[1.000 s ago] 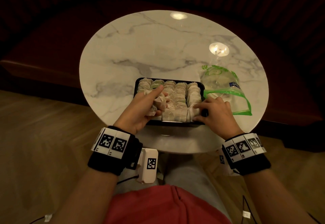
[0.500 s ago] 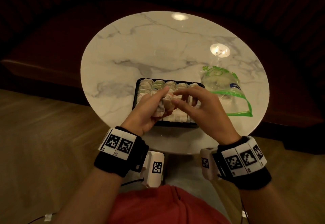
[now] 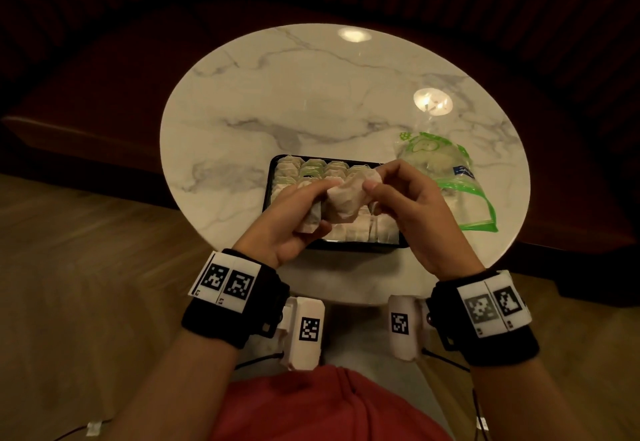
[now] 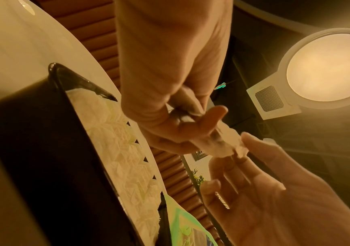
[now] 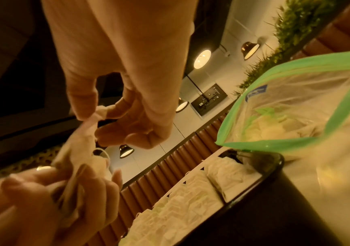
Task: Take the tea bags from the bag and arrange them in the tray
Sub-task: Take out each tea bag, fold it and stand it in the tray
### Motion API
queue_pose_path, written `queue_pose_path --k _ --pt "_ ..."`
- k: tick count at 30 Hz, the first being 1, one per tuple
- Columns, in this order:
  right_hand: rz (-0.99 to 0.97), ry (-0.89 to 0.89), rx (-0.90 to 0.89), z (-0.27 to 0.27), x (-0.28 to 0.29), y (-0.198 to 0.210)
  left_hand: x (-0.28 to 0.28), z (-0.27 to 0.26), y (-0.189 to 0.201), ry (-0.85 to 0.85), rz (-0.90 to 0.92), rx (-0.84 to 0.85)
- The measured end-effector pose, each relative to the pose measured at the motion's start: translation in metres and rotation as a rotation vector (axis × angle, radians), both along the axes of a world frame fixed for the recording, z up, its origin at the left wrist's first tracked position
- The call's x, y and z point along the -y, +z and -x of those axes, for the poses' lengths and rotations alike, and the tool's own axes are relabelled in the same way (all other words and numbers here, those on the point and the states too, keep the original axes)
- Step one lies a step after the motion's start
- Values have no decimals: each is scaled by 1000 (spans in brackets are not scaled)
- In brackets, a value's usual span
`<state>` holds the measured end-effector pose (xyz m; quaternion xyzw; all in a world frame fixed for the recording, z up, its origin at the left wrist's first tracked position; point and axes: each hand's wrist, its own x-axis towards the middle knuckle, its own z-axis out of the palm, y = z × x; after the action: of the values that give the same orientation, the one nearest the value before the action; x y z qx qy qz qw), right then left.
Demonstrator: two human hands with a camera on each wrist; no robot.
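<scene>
A black tray (image 3: 270, 177) sits on the near side of the marble table, packed with rows of pale tea bags (image 3: 313, 167). Above it, my left hand (image 3: 313, 208) grips a small bunch of tea bags (image 3: 308, 224). My right hand (image 3: 375, 178) pinches the top corner of one tea bag (image 3: 346, 201) that still lies against that bunch. The right wrist view shows thumb and forefinger of the right hand (image 5: 101, 114) closed on the tea bag (image 5: 81, 149). The green-rimmed clear zip bag (image 3: 450, 181) lies to the right of the tray, with more tea bags inside.
The round marble table (image 3: 311, 101) has bare surface beyond and left of the tray. Its near edge is just past my wrists. The zip bag's open mouth (image 5: 292, 99) faces the tray's right end. A dark upholstered bench curves behind the table.
My right hand left the tray's right edge, came over to the left hand and took hold of one tea bag from the bunch. Both hands have risen slightly above the tray.
</scene>
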<state>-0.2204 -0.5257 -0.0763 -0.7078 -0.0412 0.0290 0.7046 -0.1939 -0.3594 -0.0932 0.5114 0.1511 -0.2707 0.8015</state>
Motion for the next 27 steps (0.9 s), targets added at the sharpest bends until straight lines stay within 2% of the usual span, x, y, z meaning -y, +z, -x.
queue_pose_path --k 3,6,11,16,20,22,25,27 --pt "-146 -22 -66 -1 1 -1 -2 -1 -1 22 8 0" --pt "-205 -37 -81 -2 1 0 -3 -1 0 29 40 28" --pt "-167 -122 -79 -3 3 -1 -4 -2 -1 -16 24 114" --pt "-115 -166 -73 -3 5 -2 -1 7 4 -185 -153 338" --pt "-174 -173 -70 -1 6 0 5 10 4 -116 -175 361" --pt "-128 -139 -21 3 5 1 7 10 4 -90 -182 377" --pt "51 -97 75 7 6 1 9 11 1 -90 -215 416" --pt "124 -117 105 7 9 0 10 11 -1 -86 -218 391"
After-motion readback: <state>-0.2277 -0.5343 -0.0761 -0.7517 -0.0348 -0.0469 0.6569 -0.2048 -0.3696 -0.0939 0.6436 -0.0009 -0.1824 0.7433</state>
